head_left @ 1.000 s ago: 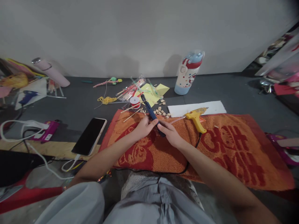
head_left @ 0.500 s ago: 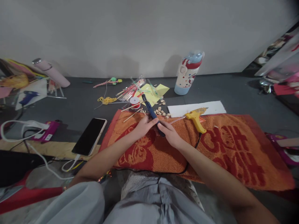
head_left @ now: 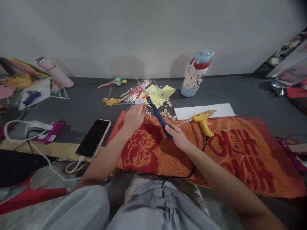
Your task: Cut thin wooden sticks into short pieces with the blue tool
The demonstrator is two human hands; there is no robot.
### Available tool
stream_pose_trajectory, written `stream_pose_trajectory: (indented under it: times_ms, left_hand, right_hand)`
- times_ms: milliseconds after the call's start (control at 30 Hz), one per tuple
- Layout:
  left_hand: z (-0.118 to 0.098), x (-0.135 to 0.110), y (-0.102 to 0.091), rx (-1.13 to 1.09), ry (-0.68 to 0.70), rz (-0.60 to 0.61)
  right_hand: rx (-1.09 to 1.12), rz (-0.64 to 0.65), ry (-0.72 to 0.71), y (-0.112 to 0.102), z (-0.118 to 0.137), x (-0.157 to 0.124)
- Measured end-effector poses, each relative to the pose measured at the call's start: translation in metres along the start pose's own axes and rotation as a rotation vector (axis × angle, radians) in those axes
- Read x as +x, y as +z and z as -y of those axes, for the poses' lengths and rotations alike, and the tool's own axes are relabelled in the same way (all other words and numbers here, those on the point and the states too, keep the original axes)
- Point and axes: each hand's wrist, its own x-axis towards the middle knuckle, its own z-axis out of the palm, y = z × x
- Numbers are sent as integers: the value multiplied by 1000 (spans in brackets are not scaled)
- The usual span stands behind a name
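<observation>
My right hand (head_left: pixel 177 135) grips the handle end of a dark blue tool (head_left: pixel 158 115) that points up and left over an orange and red towel (head_left: pixel 235 150). My left hand (head_left: pixel 133 117) lies near the towel's far left corner, fingers curled down over thin wooden sticks beside a small red and white spool (head_left: pixel 139 101). Whether it holds a stick is hidden. Small wooden pieces (head_left: pixel 166 112) lie scattered just beyond the blue tool.
A yellow glue gun (head_left: pixel 203 121) rests on the towel by a white sheet (head_left: pixel 203 111). A dotted water bottle (head_left: pixel 196 75) stands by the wall. A phone (head_left: pixel 93 137) on a cable lies left of the towel. Yellow paper (head_left: pixel 158 94), packaged sticks and yellow string (head_left: pixel 109 101) lie farther back.
My left hand let go of the blue tool and moved up and left to the sticks by the spool. My right hand kept hold of the tool.
</observation>
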Motion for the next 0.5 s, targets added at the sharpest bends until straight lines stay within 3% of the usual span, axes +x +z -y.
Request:
stream_pose_trajectory:
  times_ms: [233, 500]
  left_hand:
    - [2, -4, 0, -30, -65, -14]
    - [2, -4, 6, -209, -133, -55]
  right_hand:
    - [48, 109, 47, -4, 1, -4]
    - [125, 102, 65, -1, 1, -5]
